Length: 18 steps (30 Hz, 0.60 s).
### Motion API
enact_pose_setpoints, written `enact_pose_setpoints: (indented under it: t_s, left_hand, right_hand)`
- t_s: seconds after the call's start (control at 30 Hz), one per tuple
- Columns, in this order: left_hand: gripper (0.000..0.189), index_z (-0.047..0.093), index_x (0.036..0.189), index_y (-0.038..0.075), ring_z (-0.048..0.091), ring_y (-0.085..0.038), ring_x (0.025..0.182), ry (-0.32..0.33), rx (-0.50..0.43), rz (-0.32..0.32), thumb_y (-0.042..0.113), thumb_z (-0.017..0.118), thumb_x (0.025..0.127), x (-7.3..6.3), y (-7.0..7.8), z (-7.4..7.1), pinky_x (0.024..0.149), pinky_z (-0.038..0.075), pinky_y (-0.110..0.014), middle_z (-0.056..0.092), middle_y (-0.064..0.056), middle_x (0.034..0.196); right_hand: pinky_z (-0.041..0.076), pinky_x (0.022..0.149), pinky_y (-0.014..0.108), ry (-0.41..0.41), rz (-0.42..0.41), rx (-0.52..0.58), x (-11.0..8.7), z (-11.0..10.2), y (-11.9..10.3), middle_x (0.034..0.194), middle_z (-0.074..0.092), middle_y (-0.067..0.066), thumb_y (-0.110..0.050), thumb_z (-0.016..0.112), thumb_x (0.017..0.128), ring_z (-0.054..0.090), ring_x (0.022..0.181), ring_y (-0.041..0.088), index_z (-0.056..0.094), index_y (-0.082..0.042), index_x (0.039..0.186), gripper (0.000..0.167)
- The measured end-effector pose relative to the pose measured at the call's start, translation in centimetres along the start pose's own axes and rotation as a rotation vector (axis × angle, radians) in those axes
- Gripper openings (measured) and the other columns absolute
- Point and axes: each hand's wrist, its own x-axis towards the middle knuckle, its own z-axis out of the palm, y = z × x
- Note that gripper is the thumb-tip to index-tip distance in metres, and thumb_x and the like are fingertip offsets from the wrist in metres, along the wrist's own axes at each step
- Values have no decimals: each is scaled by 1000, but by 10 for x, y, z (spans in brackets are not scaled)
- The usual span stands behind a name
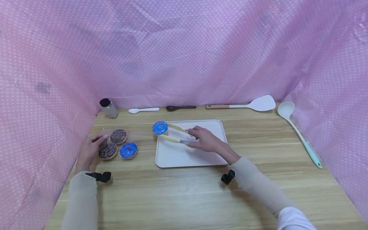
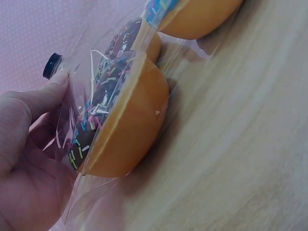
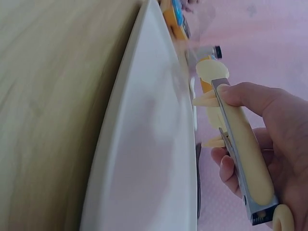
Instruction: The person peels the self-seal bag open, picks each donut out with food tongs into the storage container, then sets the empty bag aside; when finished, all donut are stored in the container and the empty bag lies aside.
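My left hand (image 1: 88, 149) pinches the edge of a clear plastic bag (image 2: 66, 126) at the table's left side. In or under that film lie two chocolate doughnuts with sprinkles (image 1: 107, 151) and a blue-iced doughnut (image 1: 125, 150); how far the bag covers each cannot be told. My right hand (image 1: 205, 140) grips a pair of tongs (image 3: 248, 159) with cream tips and metal arms. Between the tong tips is another blue-iced doughnut (image 1: 157, 130), over the upper left corner of a white rectangular tray (image 1: 187, 157).
Behind the doughnuts stands a jar with a black lid (image 1: 110, 111). Along the back lie a white spoon (image 1: 143, 110), a dark brown spoon (image 1: 178, 108) and a white turner (image 1: 261, 103). A ladle with a mint handle (image 1: 306, 145) lies at the right edge. Pink dotted cloth (image 1: 184, 57) encloses the table.
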Motion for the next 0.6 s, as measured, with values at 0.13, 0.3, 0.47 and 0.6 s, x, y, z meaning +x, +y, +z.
enact_pose_setpoints:
  t_s: [0.13,0.3,0.47,0.6]
  left_hand:
    - [55,57,126,-3,53,12,81,-5,-26,6,41,59,93,1,-1,0,71,44,-6,57,32,83]
    - [51,57,124,-4,55,10,80,-8,-81,8,36,61,93,1,-2,-1,70,47,-7,58,30,81]
    - [51,58,124,-3,56,9,81,-16,-111,4,37,62,92,0,-2,-1,71,49,-8,59,27,84]
    - [53,57,125,-4,56,9,81,-22,-116,-1,37,62,92,-1,-2,-1,72,49,-8,58,28,84]
  right_hand:
    - [48,76,31,16,30,-21,-6,-4,14,115,60,7,-42,69,86,56,91,19,52,-8,136,62]
    - [49,77,33,37,59,-36,-14,-7,25,114,60,9,-40,70,85,56,91,20,52,-5,136,64]
    - [50,79,35,33,91,-36,-19,-8,32,116,60,10,-40,71,85,58,93,22,52,-4,135,65]
    - [49,78,33,27,113,-43,-22,-6,38,116,59,9,-40,71,84,56,91,20,52,-5,136,65]
